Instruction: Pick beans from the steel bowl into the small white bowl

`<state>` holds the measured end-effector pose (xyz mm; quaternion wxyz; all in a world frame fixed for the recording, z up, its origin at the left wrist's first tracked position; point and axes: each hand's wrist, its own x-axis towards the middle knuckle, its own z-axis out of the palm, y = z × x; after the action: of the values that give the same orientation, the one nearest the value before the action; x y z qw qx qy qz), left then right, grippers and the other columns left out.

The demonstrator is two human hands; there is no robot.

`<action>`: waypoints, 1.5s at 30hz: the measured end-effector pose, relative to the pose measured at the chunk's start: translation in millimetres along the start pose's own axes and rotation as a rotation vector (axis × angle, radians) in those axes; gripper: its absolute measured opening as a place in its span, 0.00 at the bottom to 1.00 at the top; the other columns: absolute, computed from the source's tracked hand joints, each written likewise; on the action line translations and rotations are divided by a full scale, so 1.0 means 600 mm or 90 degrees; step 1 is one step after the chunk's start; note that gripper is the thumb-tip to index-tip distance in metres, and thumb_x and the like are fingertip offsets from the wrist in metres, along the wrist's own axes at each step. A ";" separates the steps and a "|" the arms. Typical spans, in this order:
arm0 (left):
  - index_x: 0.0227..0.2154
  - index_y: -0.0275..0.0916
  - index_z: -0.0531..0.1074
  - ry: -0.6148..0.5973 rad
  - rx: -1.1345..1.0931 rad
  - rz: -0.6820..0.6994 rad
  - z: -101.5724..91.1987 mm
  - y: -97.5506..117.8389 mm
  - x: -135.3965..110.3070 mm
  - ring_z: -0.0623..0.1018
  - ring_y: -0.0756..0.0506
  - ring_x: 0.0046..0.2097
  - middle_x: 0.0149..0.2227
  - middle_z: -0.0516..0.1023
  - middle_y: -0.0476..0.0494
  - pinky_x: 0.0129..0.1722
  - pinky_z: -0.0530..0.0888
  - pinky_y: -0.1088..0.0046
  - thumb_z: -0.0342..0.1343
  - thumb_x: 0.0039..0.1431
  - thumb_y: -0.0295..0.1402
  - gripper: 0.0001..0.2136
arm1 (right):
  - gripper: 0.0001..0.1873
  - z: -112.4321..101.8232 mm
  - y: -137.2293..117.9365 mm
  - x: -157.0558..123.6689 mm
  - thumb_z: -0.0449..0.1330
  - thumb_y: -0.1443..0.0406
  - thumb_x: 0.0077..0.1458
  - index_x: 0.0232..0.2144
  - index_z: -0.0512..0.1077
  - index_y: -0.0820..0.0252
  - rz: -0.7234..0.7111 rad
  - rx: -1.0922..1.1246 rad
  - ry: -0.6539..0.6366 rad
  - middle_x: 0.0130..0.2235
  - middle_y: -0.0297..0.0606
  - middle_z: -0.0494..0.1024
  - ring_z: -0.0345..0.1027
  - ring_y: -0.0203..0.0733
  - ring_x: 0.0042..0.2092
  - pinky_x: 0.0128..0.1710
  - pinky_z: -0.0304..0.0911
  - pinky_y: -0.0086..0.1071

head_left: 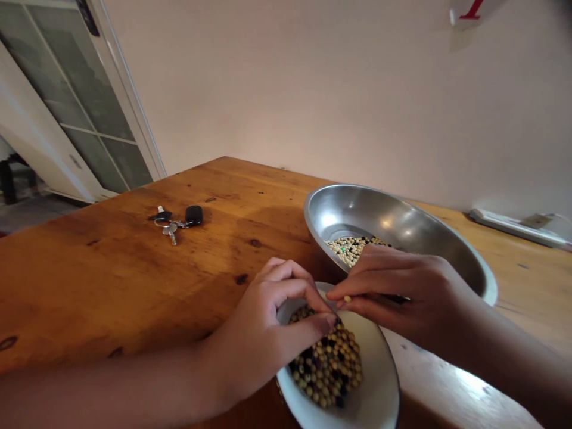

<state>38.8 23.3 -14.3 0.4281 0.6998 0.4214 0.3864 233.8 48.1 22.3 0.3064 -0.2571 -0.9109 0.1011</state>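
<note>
A white bowl [375, 393] at the table's near edge holds a heap of pale and dark beans [328, 366]. My left hand [268, 328] curls over the bowl's left rim, fingers bent, thumb resting on the beans. My right hand [402, 295] reaches across the bowl's far side with fingers pinched together on a single pale bean [347, 298]. Behind it a large steel bowl [402, 220] holds a thin layer of mixed beans [351, 247].
A bunch of keys with a black fob [176, 220] lies on the wooden table [111, 280] to the left. A white power strip [513, 226] sits by the wall at right. A glazed door [75, 101] stands at the far left.
</note>
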 end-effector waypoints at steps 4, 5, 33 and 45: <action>0.23 0.40 0.74 0.004 -0.002 0.003 0.001 -0.001 0.000 0.68 0.45 0.44 0.36 0.71 0.48 0.50 0.63 0.65 0.60 0.52 0.35 0.06 | 0.05 -0.003 -0.002 0.000 0.61 0.69 0.55 0.32 0.77 0.59 -0.013 -0.018 -0.007 0.28 0.32 0.78 0.69 0.32 0.31 0.34 0.63 0.30; 0.23 0.40 0.74 0.005 -0.002 0.002 0.001 -0.001 0.000 0.68 0.45 0.44 0.36 0.71 0.48 0.50 0.63 0.65 0.60 0.52 0.35 0.06 | 0.05 -0.004 -0.003 0.000 0.60 0.69 0.56 0.32 0.77 0.59 -0.018 -0.027 -0.011 0.28 0.32 0.78 0.69 0.32 0.31 0.35 0.63 0.30; 0.21 0.39 0.71 0.009 -0.012 -0.012 0.002 0.004 0.000 0.68 0.46 0.43 0.34 0.70 0.49 0.48 0.63 0.67 0.59 0.50 0.31 0.06 | 0.06 -0.001 -0.001 -0.006 0.58 0.70 0.58 0.36 0.75 0.57 -0.047 -0.116 -0.041 0.31 0.33 0.77 0.65 0.35 0.32 0.34 0.61 0.32; 0.23 0.39 0.71 0.011 0.001 -0.012 0.003 0.002 0.000 0.68 0.46 0.43 0.34 0.70 0.49 0.47 0.64 0.69 0.58 0.53 0.33 0.06 | 0.10 -0.006 -0.001 -0.005 0.60 0.66 0.57 0.42 0.75 0.55 -0.018 -0.093 -0.049 0.30 0.32 0.76 0.66 0.34 0.31 0.33 0.62 0.30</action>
<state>41.0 22.8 -14.1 0.4275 0.6926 0.4320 0.3885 238.0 46.1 23.6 0.2532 -0.2623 -0.9303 0.0397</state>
